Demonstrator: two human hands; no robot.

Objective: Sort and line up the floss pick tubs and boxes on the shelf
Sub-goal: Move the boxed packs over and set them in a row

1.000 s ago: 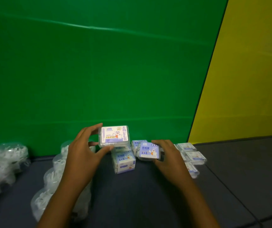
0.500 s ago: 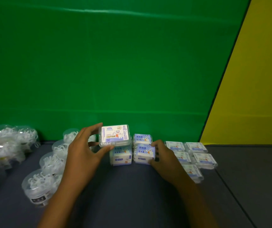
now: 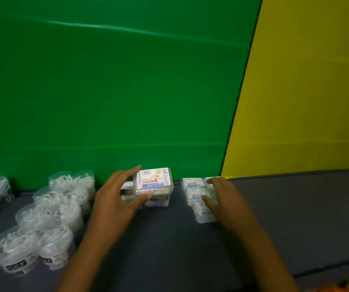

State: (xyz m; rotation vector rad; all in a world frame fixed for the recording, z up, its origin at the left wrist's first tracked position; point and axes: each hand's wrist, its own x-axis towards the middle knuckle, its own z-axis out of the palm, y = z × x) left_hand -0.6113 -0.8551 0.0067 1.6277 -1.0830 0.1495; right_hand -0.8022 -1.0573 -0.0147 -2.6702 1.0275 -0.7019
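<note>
Clear box (image 3: pixel 154 179) in left hand (image 3: pixel 114 204), long axis left-right.

Head-worn view — forward, downward, close.

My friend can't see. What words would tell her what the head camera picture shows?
A left hand grips a clear floss pick box atop stacked boxes, while the right hand rests on a group of small flat boxes. Round clear floss pick tubs cluster at the left on a dark shelf, before green and yellow walls.
</note>
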